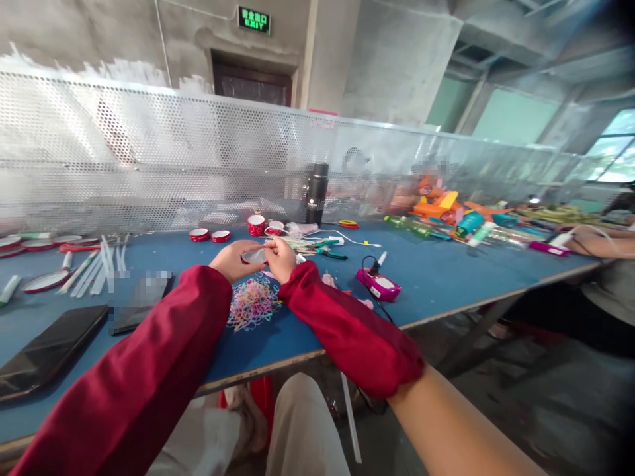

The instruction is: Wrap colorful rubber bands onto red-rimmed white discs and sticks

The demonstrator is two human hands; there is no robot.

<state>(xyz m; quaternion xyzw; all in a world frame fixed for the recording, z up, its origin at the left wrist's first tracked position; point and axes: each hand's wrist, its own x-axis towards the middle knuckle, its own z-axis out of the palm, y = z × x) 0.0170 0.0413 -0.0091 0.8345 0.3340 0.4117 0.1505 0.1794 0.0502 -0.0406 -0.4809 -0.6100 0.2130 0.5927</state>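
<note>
Their left hand (pixel 232 262) and right hand (pixel 281 259) have both got this little translucent, dark-rimmed piece (pixel 254 256), near the multicoloured loop pile (pixel 254 303).

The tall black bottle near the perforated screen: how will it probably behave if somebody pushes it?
The black bottle would probably tip if pushed near its top, since it stands upright and is much taller than wide. Laid on its side, it may roll, as its body looks cylindrical. Its straight sides suggest a stiff body.
</note>
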